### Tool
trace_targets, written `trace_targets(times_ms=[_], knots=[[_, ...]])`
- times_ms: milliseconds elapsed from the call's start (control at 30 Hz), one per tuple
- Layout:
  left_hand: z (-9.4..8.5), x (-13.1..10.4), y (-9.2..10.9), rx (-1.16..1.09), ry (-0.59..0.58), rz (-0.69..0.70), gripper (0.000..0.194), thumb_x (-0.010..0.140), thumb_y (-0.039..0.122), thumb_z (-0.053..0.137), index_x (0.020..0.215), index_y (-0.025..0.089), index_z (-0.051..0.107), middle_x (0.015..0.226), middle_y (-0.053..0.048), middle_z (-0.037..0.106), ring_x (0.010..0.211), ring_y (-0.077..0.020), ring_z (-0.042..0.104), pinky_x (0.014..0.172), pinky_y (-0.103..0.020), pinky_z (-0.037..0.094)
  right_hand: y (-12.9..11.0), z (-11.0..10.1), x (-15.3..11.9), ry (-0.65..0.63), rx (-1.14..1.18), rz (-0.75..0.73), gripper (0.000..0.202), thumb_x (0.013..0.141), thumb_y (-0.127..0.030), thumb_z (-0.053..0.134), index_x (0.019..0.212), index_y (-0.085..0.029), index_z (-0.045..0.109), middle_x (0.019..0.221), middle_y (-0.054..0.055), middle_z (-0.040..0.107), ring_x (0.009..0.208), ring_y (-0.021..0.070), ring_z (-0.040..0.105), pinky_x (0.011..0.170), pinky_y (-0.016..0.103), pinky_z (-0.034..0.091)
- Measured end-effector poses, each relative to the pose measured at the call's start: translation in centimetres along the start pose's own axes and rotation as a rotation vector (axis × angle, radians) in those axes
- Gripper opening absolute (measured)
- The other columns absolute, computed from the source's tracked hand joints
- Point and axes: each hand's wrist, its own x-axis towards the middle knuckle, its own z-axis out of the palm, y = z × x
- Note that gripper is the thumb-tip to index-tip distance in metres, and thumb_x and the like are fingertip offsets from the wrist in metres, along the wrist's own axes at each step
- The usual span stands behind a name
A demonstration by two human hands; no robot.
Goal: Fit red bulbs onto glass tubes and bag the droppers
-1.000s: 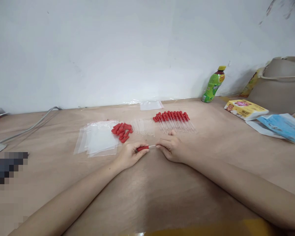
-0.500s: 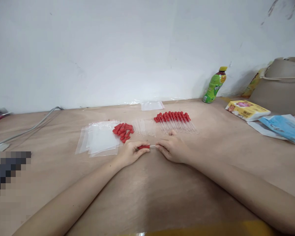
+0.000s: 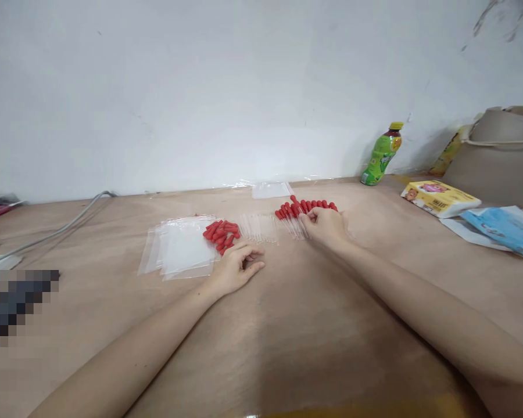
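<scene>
clear zip bags [image 3: 186, 249] are spread left of the left hand [image 3: 237, 265]; red bulbs [image 3: 220, 232] are heaped just beyond it, probably for easy reach. that hand is loosely curled, thumb apart, nothing visibly held. past clear tubes [image 3: 257, 228], a red-bulbed dropper [image 3: 296, 205] is pinched by the right hand [image 3: 326, 226] at the dropper row [image 3: 285, 210], bulb outward, seemingly for neatness.

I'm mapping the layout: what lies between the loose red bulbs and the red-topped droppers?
A row of thin clear tubes, as the head view shows.
</scene>
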Motion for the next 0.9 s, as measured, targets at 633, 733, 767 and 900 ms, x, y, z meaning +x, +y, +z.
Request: trace_targets(times_ms=[633,733,767,900], knots=[[0.0,0.1,0.1,0.049,-0.035,0.026,0.011,0.079,0.021,0.054,0.085,0.017,0.062,0.091,-0.005,0.060,0.079,-0.0141,0.056,0.069,-0.027,0.046,-2.1,1.6,0.3,-0.074,-0.142,-0.082,0.036,0.078,-0.045,0.040,0.065,-0.020,0.063,0.065,0.005,0.063,0.067,0.0203,0.054,0.079,0.042,0.021],[0.1,0.0,0.3,0.077,-0.040,0.038,0.011,0.080,0.021,0.053,0.085,0.018,0.062,0.090,-0.004,0.060,0.077,-0.0137,0.056,0.068,-0.026,0.046,-3.5,2.2,-0.1,-0.130,-0.158,-0.151,0.035,0.079,-0.042,0.039,0.066,-0.020,0.064,0.066,0.006,0.064,0.067,0.0202,0.055,0.078,0.041,0.021],[0.2,-0.1,0.4,0.100,-0.036,0.050,0.011,0.080,0.021,0.052,0.085,0.018,0.061,0.090,-0.004,0.060,0.077,-0.0139,0.056,0.068,-0.026,0.046,-3.9,2.4,-0.1,-0.154,-0.176,-0.154,0.035,0.079,-0.041,0.040,0.067,-0.019,0.064,0.066,0.007,0.064,0.067,0.0205,0.055,0.077,0.041,0.022],[-0.3,-0.3,0.2,0.382,0.059,0.107,0.014,0.082,0.025,0.048,0.081,0.017,0.059,0.084,-0.006,0.058,0.080,-0.0183,0.053,0.073,-0.032,0.044,-5.0,3.3,0.4,-0.221,-0.255,-0.111,0.027,0.075,-0.032,0.044,0.073,-0.016,0.065,0.072,0.010,0.065,0.069,0.0214,0.057,0.077,0.040,0.022]])
